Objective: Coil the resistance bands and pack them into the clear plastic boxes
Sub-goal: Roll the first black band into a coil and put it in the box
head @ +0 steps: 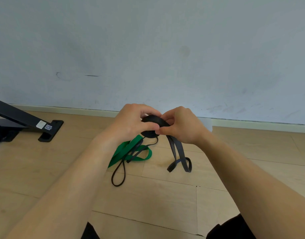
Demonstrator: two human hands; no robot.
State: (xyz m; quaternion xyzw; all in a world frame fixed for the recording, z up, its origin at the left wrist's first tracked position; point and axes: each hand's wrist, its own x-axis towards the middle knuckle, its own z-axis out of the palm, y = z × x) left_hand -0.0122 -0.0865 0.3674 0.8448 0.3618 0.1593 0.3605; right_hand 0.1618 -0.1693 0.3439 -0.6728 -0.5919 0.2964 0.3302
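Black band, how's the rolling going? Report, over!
Left hand, right hand: both pinching the black band, part coiled. Tail hangs loose toward the floor. Green band and thin black loop lie beneath.

Indoor room, likely home or studio. Light wood-plank floor (148, 195), scuffed pale wall (148, 49), white baseboard (260, 125). Black metal equipment base (27, 123) at left.

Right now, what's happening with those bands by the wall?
A person holds a partly coiled wide black band above the wooden floor. The left hand grips the roll and the right hand pinches the strand feeding it. The band's loose tail hangs down to the floor. A green band and a thin black band lie uncoiled underneath. No box shows clearly.
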